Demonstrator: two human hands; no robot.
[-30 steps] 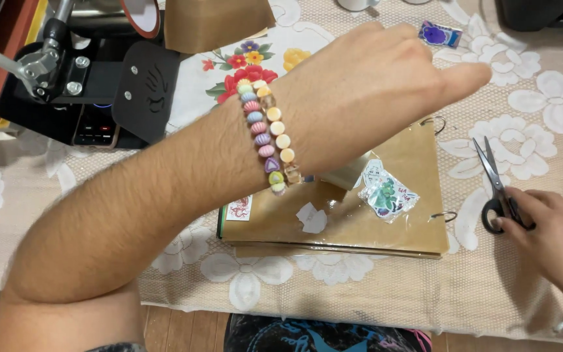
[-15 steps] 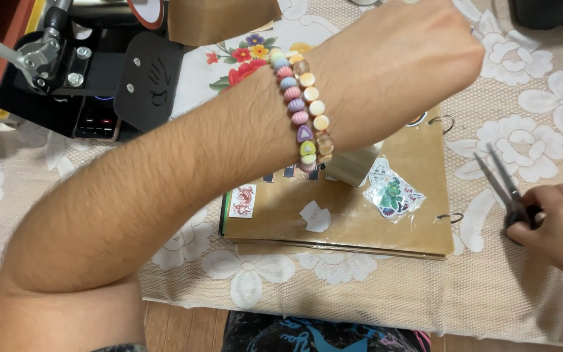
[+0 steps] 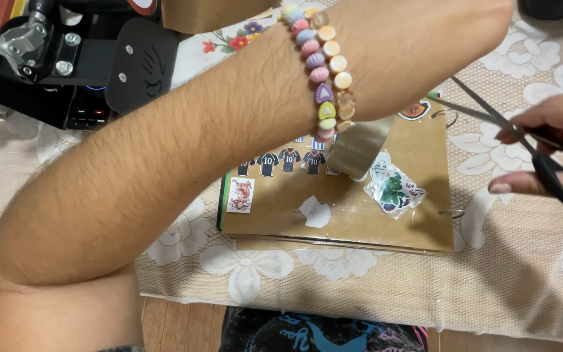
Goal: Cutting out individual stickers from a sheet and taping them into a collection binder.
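the left hand reaches far across the table, its forearm filling much of the view; the fingers are cut off by the top edge, so whether it is open or closed cannot be told. a shiny strip of clear tape hangs down from under that hand, but where it is gripped is hidden behind the wrist. two rows of pastel bead bracelets circle the wrist. at the right edge the right hand, partly cut off, is curled through the black handles of a pair of scissors, whose blades stand parted and point left toward the tape. below lies a brown ring-bound scrapbook on the lace floral tablecloth, its cover bearing stickers: a row of small dark jerseys half hidden by the arm, and a green sticker in a clear wrapper near the right. far left sits a black press machine, only partly in view.
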